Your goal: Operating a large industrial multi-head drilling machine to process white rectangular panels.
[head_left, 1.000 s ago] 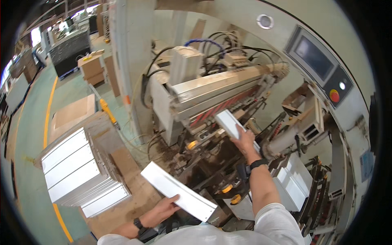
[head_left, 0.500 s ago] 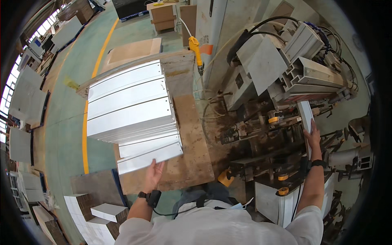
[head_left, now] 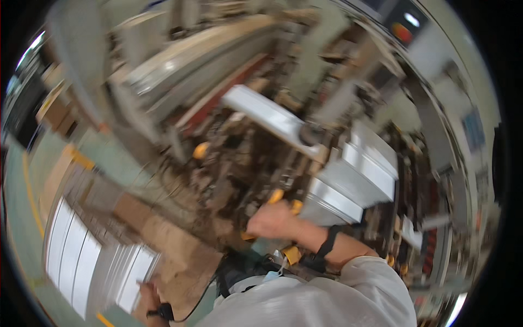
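Note:
The picture is smeared by motion. My right hand [head_left: 272,219] is low in front of the machine, beside yellow knobs [head_left: 276,196], and looks curled; blur hides whether it holds anything. A long white flat carton piece [head_left: 267,117] lies on the machine above it. My left hand [head_left: 146,293], with a dark wristband, rests at the near edge of a stack of white flat sheets [head_left: 90,264] on a wooden pallet [head_left: 174,245]; its grip is unclear.
The grey machine [head_left: 207,65] with rails and cables fills the upper middle, with a control panel [head_left: 406,27] at the top right. White stacked boxes [head_left: 357,174] stand to the right. A green floor with a yellow line [head_left: 32,201] runs along the left.
The view swung back toward the machine. My right hand dropped from the raised white piece to the yellow knobs. My left hand stays at the white stack.

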Tool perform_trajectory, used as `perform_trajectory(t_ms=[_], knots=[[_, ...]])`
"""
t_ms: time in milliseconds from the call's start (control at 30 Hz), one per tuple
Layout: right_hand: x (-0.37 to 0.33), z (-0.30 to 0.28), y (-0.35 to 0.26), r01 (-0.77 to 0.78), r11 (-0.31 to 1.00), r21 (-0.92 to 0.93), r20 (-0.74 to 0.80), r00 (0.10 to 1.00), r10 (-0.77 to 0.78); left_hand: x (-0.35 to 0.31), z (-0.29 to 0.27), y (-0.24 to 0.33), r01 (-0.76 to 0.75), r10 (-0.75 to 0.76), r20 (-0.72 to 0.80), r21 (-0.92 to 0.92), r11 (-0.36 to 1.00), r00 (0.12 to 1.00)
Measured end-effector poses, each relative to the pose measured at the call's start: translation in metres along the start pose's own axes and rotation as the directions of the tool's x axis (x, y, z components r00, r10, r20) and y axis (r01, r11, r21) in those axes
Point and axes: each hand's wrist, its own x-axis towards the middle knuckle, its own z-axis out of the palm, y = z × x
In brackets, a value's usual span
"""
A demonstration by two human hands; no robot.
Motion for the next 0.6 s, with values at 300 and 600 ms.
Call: perform_trajectory(t_ms=[300,600], knots=[[-0.33,0.009,0.046,-0.936,0.199,-0.291,-0.074,0.229,0.971,0.026,0.118,-0.005,0.617,-0.603,0.279,0.048,0.786,0.747],[-0.455,-0.012,0.073,-0.738,-0.227,-0.635,-0.195,-0.131,0.972,-0.113,0.269,0.133,0.169,-0.405,0.596,0.412,0.895,0.693]])
